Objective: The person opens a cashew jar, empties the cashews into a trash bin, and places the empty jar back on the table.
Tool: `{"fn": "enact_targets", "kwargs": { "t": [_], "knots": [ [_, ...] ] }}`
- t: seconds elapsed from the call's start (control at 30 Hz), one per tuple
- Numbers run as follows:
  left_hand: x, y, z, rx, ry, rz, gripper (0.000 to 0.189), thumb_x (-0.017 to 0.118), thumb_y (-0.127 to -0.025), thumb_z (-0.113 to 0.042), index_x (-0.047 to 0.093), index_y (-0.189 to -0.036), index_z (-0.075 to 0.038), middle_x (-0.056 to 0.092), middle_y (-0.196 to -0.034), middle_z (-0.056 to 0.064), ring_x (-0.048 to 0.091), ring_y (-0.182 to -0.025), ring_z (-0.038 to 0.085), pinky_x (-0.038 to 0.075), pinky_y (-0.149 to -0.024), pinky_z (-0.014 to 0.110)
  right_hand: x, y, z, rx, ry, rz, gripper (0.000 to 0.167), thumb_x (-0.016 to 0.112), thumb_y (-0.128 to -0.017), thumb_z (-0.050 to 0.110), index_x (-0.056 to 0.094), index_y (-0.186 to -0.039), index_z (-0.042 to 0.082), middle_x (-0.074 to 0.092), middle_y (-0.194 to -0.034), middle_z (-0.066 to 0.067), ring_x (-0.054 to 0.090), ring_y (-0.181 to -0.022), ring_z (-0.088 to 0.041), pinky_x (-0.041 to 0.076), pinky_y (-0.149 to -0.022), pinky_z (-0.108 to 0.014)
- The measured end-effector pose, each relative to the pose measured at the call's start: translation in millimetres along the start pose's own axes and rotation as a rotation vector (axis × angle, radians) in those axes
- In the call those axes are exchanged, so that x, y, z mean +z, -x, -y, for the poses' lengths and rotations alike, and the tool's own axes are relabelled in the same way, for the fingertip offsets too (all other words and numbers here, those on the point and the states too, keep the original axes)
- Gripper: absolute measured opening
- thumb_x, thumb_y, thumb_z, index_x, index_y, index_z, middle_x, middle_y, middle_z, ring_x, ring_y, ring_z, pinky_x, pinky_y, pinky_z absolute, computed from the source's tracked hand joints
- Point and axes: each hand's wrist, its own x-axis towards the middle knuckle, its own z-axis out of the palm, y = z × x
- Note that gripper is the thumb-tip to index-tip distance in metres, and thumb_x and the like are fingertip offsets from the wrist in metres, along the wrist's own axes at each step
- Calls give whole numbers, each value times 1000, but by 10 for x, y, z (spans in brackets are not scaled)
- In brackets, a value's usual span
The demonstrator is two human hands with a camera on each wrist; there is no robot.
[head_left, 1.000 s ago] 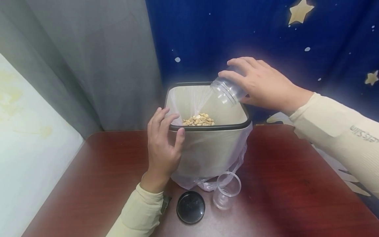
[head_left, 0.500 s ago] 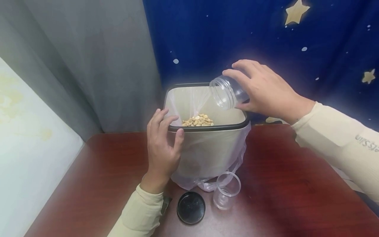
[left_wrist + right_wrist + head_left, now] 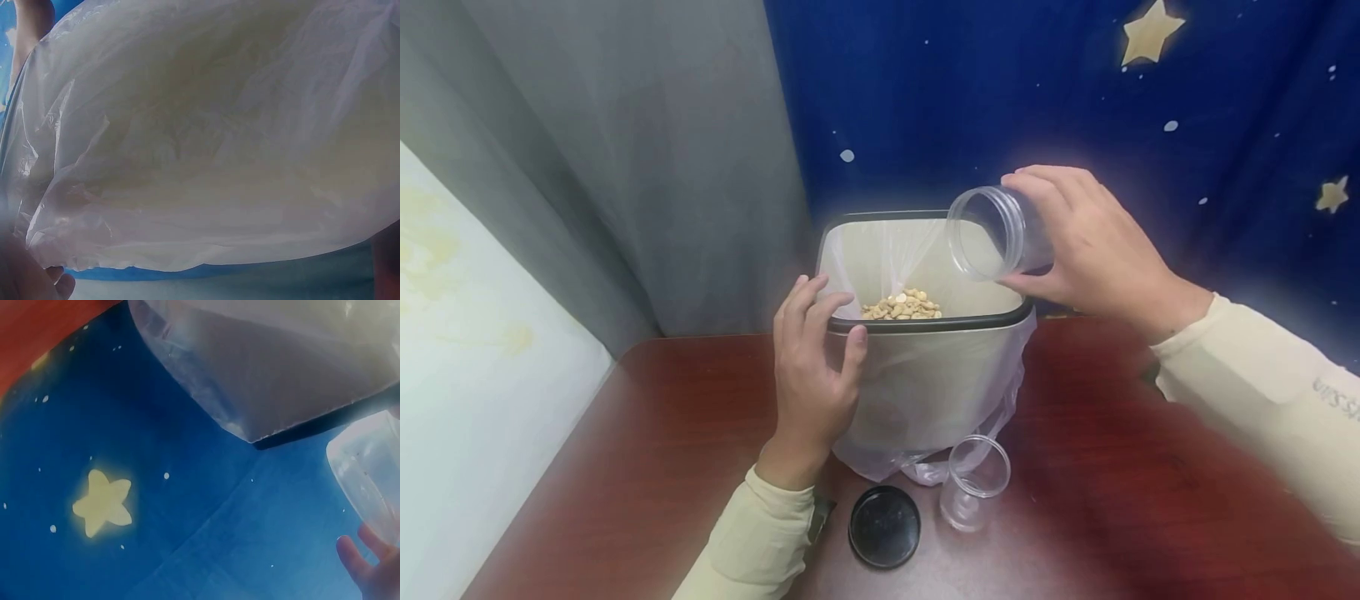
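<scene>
In the head view, my left hand (image 3: pixel 814 375) holds the front left corner of a cream trash bin (image 3: pixel 932 383) with a black rim. Its fingers reach over the rim and its thumb lies in front. Beige nuts or beans (image 3: pixel 904 306) lie inside the bin. My right hand (image 3: pixel 1090 242) grips a clear plastic jar (image 3: pixel 1013 229) over the bin's right back part, lying nearly sideways. Its mouth points left and toward me, and nothing shows in it. The right wrist view catches the jar (image 3: pixel 369 469) beside the bin's rim. A plastic liner bag (image 3: pixel 187 206) fills the left wrist view.
A second clear jar (image 3: pixel 973 492) stands uncapped at the bin's front, beside a black round lid (image 3: pixel 884 527). The bag's loose edge trails on the reddish wooden table (image 3: pixel 1120 467). A blue star-patterned curtain (image 3: pixel 925 100) and a grey one (image 3: pixel 647 167) hang behind.
My right hand has drawn the jar a little to the right and turned it from mouth-down to nearly level. The left hand stays at the bin's rim.
</scene>
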Motion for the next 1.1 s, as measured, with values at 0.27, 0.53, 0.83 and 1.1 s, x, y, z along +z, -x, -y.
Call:
{"fn": "enact_targets", "kwargs": {
  "t": [0.27,0.53,0.83,1.1],
  "knots": [
    [0,-5,3,0,0,0,35,55,-96,-33,64,-118,-7,56,-140,16,43,-140,34,29,-119,49,21,157,28,70,-76,-94,98,92,-59,25,44,-142,3,52,-141,-19,45,-132,-41,32,-116,-49],
    [2,-8,6,1,-2,1,35,55,-96,-33,64,-118,-7,56,-140,16,43,-141,35,30,-119,49,2,343,115,219,-126,-162,102,94,-57,21,44,-144,8,49,-145,-15,42,-136,-35,34,-117,-43],
    [13,-17,22,6,10,-4,34,56,-95,-32,64,-117,-6,56,-140,16,43,-140,36,29,-119,49,-3,582,227,328,-197,-267,103,89,-60,42,42,-145,9,49,-144,-14,45,-133,-33,36,-113,-30],
    [8,-19,22,4,12,-6,34,56,-95,-30,64,-117,-6,56,-140,17,43,-140,37,30,-118,50,-8,726,312,432,-253,-289,112,94,-49,16,40,-147,12,50,-145,-7,51,-126,-28,33,-101,-13]
  ]
}}
